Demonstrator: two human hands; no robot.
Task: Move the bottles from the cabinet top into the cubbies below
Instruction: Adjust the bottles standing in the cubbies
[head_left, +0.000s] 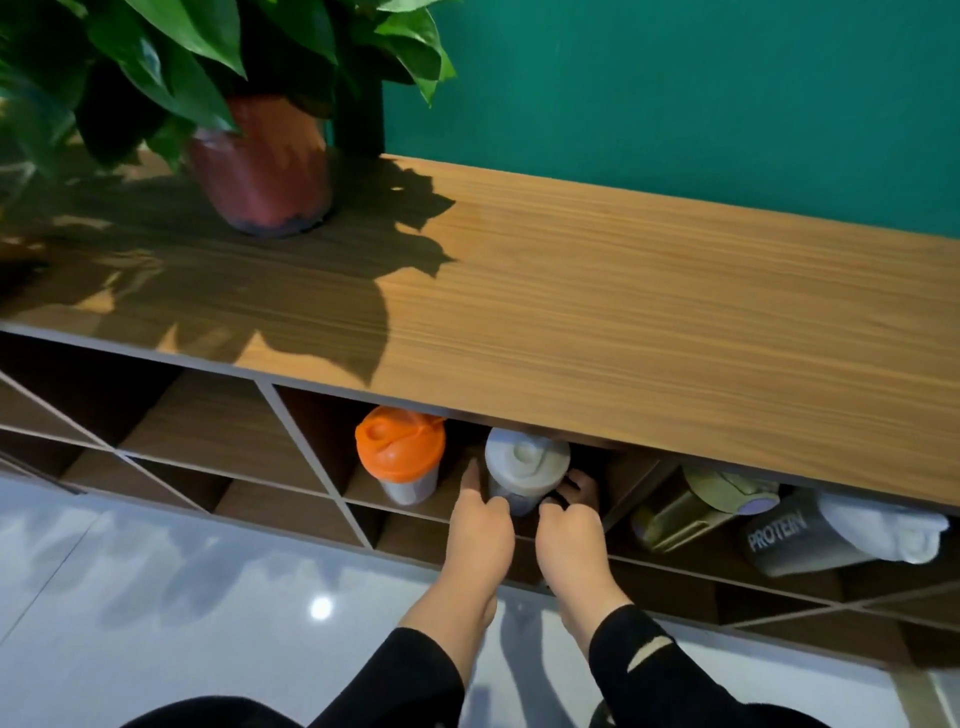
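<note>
A white-lidded shaker bottle stands upright in a top-row cubby, right of an orange-lidded bottle. My left hand rests against the white bottle's left side, index finger stretched up along it. My right hand curls around its right side, fingers partly hidden behind it. In the cubby to the right, a green-lidded bottle and a dark bottle marked PROTEIN with a white lid lean tilted. The wooden cabinet top carries no bottles in view.
A potted plant in a red pot stands at the cabinet top's left rear, against a teal wall. Several open cubbies lie to the left and below. A glossy pale floor runs along the cabinet front.
</note>
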